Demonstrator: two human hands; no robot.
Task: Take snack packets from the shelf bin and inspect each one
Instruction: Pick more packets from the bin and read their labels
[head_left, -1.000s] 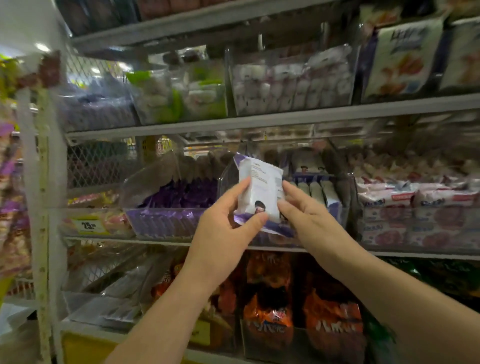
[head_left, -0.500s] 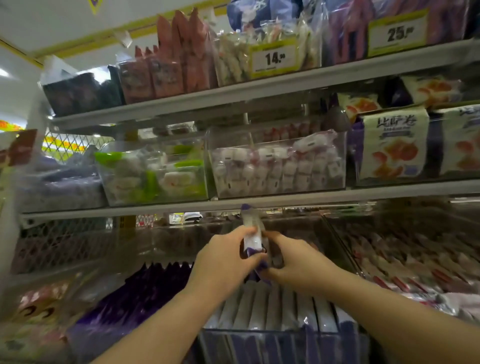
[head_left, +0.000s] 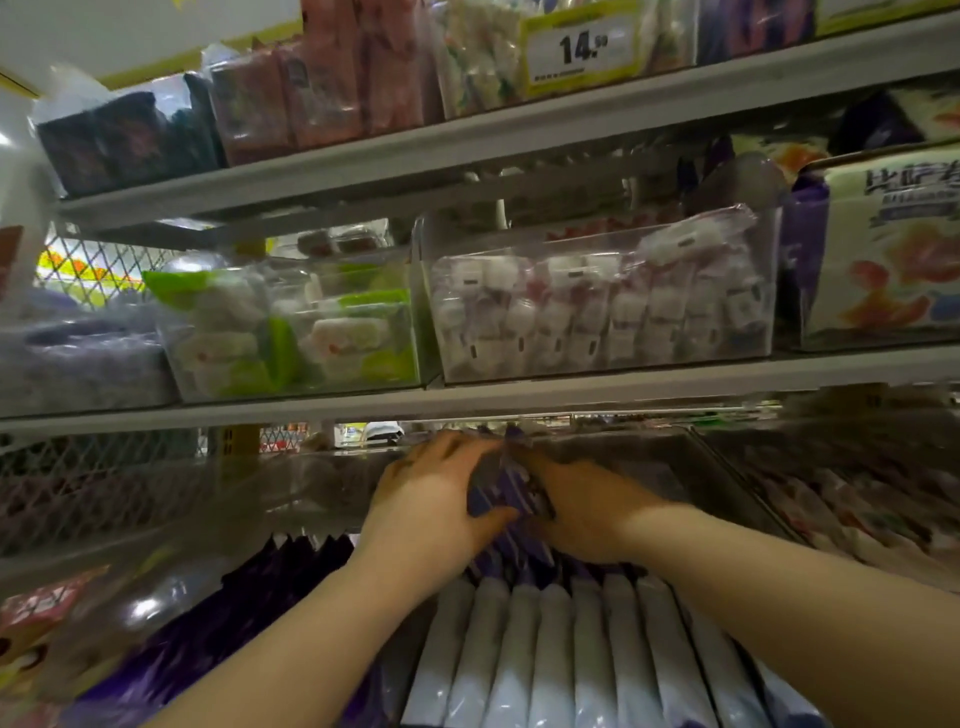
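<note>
The packet (head_left: 500, 486) now sits lower, at twelve o'clock in the bin (head_left: 649, 452); the left hand (head_left: 431, 512) and right hand (head_left: 587, 512) pinch its sides. It looks light and slippery.

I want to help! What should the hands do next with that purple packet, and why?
Probably tuck the purple packet down behind the row of packets and let go. Both the left hand and right hand grip it deep in the bin, and it was checked a second ago.
</note>
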